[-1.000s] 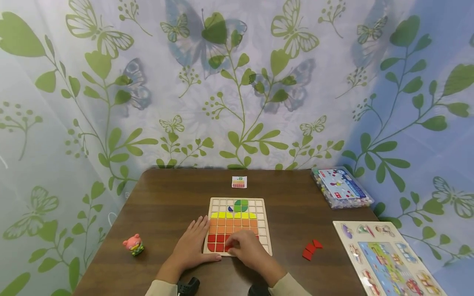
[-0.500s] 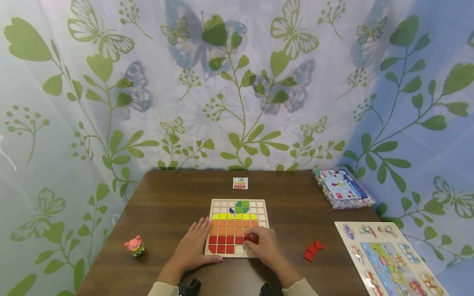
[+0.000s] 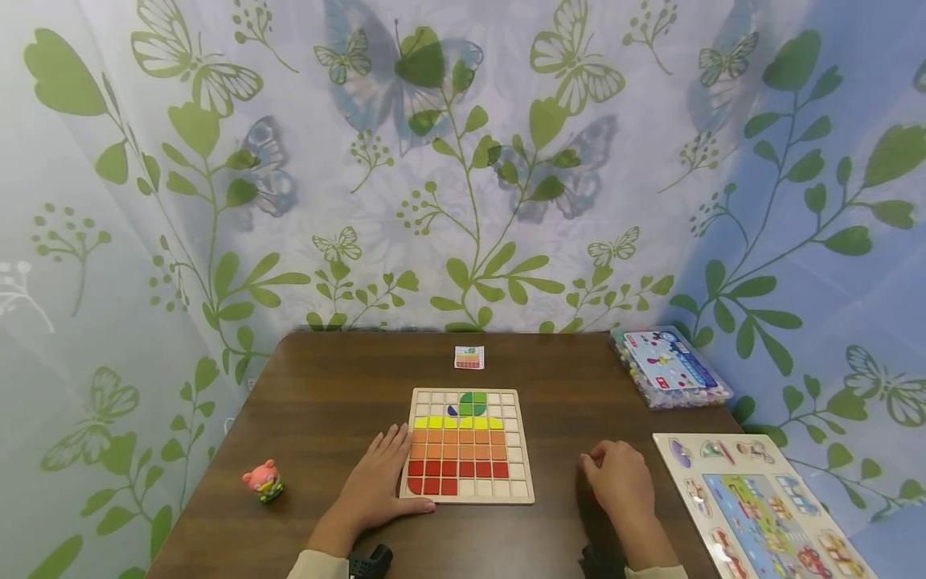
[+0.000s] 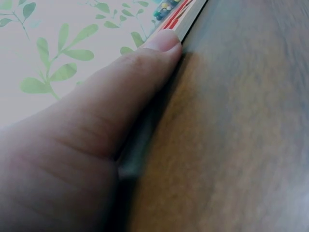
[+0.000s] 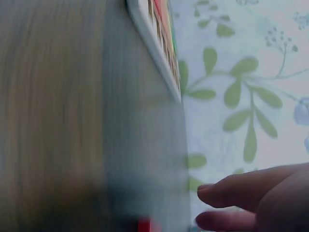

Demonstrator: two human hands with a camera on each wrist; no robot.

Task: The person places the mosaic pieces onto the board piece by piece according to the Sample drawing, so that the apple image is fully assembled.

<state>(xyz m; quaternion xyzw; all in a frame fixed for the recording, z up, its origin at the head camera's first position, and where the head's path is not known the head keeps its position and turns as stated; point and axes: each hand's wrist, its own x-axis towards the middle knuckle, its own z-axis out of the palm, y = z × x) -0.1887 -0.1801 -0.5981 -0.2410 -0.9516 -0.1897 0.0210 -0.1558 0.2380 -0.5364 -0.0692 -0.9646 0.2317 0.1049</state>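
A wooden grid board [image 3: 520, 450] holds colored tiles: green and blue shapes near the top, a yellow row, orange rows [image 3: 452, 444] and red tiles [image 3: 432, 477]. The bottom row has red at its left and bare cells to the right. My left hand [image 3: 376, 474] rests with straight fingers along the board's left edge, its thumb [image 4: 161, 43] at the near edge. Off to the board's right, my right hand [image 3: 620, 480] is over the table, thumb and finger apart with nothing between them. Below it a red piece [image 5: 144, 225] shows in the right wrist view; the hand hides the loose red pieces from the head view.
A small pattern card [image 3: 469, 358] lies behind the board. At left stands a pink toy figure [image 3: 264, 481]. A picture puzzle board [image 3: 752, 498] lies at right, with a clear box of beads [image 3: 669, 367] behind it. A patterned curtain hangs behind the table [image 3: 347, 370].
The right hand placed a red tile toward the right end of the upper red row, let go and moved right, off the board to the loose red pieces. The left hand stayed put.
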